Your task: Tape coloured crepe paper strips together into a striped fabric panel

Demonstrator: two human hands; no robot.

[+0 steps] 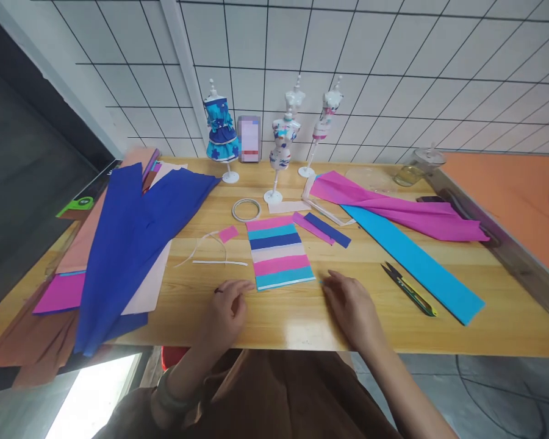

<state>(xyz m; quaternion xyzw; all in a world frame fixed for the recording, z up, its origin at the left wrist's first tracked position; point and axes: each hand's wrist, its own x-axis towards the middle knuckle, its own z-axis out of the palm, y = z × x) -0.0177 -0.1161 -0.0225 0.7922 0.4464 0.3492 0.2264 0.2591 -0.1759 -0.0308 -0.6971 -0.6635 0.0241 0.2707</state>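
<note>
A striped rectangle [278,249] of pink, light blue, dark blue and white crepe-like strips lies flat before me, a narrow white band along its lower edge. Close to its lower left corner is my left hand [229,308], fingers loosely bent, forefinger reaching toward the edge; it holds nothing that I can see. My right hand [350,305] rests on the table just off the lower right corner, fingers loosely bent, with nothing visible in it. Above the striped piece, a dark blue strip [328,229] overlaps a pink strip [312,227]. Yellow-handled thread snips [409,289] lie to the right.
A roll of tape [246,210], a small pink piece [229,234] and a thin white strip [219,263] lie left of centre. Blue sheets [132,244] cover the left side. Long light blue [421,262] and magenta [393,207] pieces lie right. Miniature dress forms [281,143] stand behind.
</note>
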